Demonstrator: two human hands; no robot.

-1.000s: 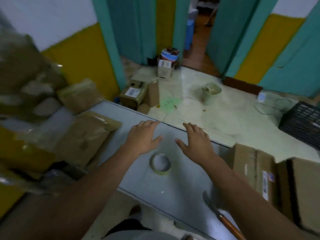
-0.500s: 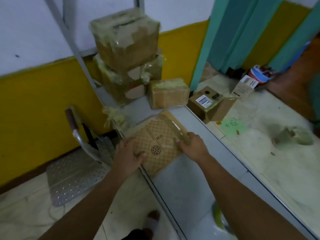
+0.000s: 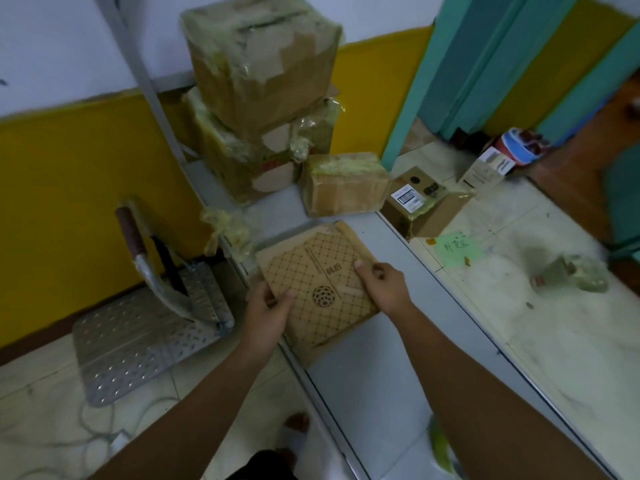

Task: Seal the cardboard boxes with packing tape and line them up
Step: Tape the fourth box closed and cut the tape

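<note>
Table [image 3: 377,382] — left hand [image 3: 267,314], right hand [image 3: 385,289] gripping box [image 3: 313,263].

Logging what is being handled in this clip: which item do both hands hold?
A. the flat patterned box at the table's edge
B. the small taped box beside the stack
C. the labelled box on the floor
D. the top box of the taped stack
A: the left hand and the right hand grip opposite sides of the flat patterned box, which lies on the table; neither hand touches any other box.
</note>
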